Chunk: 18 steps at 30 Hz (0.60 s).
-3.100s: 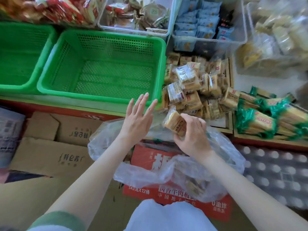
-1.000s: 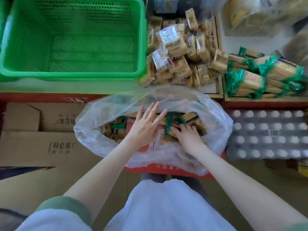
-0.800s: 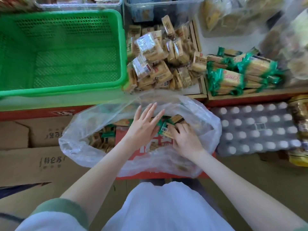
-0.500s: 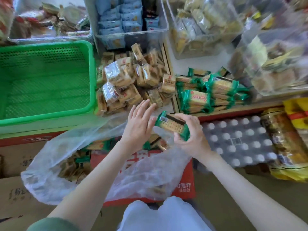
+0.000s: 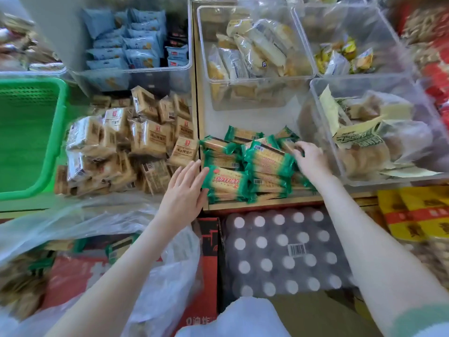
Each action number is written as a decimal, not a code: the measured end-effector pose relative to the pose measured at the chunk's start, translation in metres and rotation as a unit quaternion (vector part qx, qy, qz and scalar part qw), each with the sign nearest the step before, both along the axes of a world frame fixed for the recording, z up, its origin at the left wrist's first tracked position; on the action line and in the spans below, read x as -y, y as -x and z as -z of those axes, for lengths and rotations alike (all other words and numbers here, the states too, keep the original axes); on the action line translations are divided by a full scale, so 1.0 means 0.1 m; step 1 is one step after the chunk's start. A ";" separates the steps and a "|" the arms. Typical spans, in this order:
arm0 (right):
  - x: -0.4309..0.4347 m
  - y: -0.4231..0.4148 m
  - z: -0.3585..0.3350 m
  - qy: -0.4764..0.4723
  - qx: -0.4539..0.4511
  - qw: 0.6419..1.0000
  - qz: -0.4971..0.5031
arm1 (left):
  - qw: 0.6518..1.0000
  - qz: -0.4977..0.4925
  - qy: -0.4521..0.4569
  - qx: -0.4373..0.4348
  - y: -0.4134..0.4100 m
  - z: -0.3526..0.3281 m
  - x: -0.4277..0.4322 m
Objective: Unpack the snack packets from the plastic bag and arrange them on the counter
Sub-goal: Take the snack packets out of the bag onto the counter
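Note:
A pile of green-edged biscuit packets [image 5: 245,166] lies on the counter's wooden shelf [image 5: 267,203]. My right hand [image 5: 309,159] reaches over the pile's right end, its fingers curled on one green packet there. My left hand [image 5: 184,190] hovers flat with straight fingers at the pile's left edge, just touching the front packet. The clear plastic bag [image 5: 80,222] sags open at the lower left on a red carton [image 5: 206,242]. Several more packets [image 5: 119,246] show inside it. A heap of beige snack packets [image 5: 145,144] sits left of the green pile.
A green plastic basket [image 5: 26,139] stands at the far left. Clear bins hold blue packets [image 5: 136,47], pale bread rolls [image 5: 252,52] and wrapped cakes [image 5: 369,142]. A shrink-wrapped pack of bottles [image 5: 279,251] sits below the shelf, with yellow bags [image 5: 415,215] to its right.
My right hand lifted a green packet out of the bag and carried it up to the right end of the green pile. My left hand rose from the bag to the pile's left edge.

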State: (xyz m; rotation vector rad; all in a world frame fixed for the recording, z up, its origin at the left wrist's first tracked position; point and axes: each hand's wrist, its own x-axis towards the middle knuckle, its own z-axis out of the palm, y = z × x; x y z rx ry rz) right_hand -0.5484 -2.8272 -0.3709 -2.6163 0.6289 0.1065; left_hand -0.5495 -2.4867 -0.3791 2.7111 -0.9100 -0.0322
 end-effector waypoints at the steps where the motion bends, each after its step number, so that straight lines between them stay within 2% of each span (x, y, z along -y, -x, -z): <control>1: 0.04 0.00 0.05 -0.016 -0.035 0.999 -0.013 | 1.000 0.003 -0.019 -0.003 0.00 0.03 0.01; 3: 0.06 0.01 0.11 -0.004 -0.061 0.997 -0.039 | 0.999 0.007 -0.042 0.000 0.01 0.08 0.00; 5: 0.01 0.01 0.09 0.006 -0.026 0.998 -0.051 | 0.999 0.001 -0.044 -0.001 0.02 0.08 -0.04; 8: -0.17 0.09 -0.12 -0.046 0.131 0.990 0.014 | 1.000 -0.016 -0.024 -0.007 0.07 0.03 -0.15; 10: -0.41 0.18 -0.31 -0.034 0.247 0.967 0.059 | 1.000 -0.029 -0.002 -0.010 0.12 -0.01 -0.29; 12: -0.79 0.27 -0.51 -0.006 0.333 0.942 0.047 | 0.999 -0.043 0.024 -0.005 0.20 -0.03 -0.45; 15: -1.58 0.48 -0.70 -0.041 0.360 0.929 -0.076 | 0.997 -0.050 0.065 0.007 0.36 -0.06 -0.76; 18: -2.43 0.81 -0.60 -0.119 0.292 0.905 -0.285 | 0.996 -0.055 0.072 0.019 0.60 -0.06 -1.19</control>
